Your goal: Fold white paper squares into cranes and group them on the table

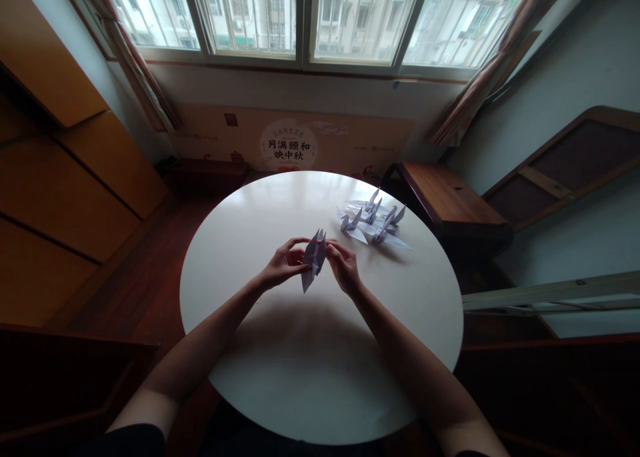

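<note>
A folded piece of pale paper (313,260) with pointed ends is held upright above the middle of a round white table. My left hand (287,262) grips its left side between thumb and fingers. On its right side, the fingers of my right hand (342,260) are closed on the paper near its upper edge. Several folded paper cranes (373,218) stand close together at the back right of the table, beyond my right hand.
The round white table (240,324) fills the centre. Behind it on the right is a wooden desk (450,194). Wooden cabinets (80,170) stand at the left, and a printed board (345,144) leans under the windows. A pale metal rail (550,292) is at the right.
</note>
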`<state>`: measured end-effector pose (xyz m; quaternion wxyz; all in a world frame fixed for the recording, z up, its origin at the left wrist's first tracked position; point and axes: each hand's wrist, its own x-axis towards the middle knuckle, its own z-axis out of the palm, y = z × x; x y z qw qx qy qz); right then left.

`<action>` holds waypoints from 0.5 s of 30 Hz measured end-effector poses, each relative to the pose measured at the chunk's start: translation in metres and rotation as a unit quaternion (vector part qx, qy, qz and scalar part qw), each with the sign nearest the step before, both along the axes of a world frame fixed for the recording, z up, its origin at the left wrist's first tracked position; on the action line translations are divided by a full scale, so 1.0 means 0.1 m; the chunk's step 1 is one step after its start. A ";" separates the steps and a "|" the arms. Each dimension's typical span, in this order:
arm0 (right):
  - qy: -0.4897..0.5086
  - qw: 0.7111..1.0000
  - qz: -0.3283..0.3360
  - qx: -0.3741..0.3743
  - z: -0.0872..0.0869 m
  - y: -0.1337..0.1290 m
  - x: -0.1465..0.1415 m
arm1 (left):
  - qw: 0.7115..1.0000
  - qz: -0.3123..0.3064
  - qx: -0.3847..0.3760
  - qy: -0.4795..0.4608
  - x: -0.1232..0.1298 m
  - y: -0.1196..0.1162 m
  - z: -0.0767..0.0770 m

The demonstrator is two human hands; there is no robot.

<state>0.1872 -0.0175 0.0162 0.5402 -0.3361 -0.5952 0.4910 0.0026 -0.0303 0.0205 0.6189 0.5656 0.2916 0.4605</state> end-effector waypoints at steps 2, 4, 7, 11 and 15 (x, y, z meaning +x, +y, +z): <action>0.030 0.999 0.003 -0.010 -0.02 0.01 -0.01 | 1.000 0.022 0.007 0.004 0.01 0.00 0.01; 0.042 0.999 0.002 -0.018 -0.04 0.02 -0.03 | 0.999 0.038 0.014 0.004 0.01 0.00 0.01; 0.042 0.999 -0.008 -0.010 -0.05 0.02 -0.04 | 0.999 0.044 0.008 -0.001 0.03 0.00 0.01; 0.036 0.999 -0.023 0.010 -0.05 0.02 -0.02 | 0.998 0.057 -0.016 -0.010 0.04 0.02 -0.02; 0.017 1.000 -0.026 0.001 -0.05 0.04 0.00 | 0.998 0.056 -0.004 0.002 0.05 0.02 -0.03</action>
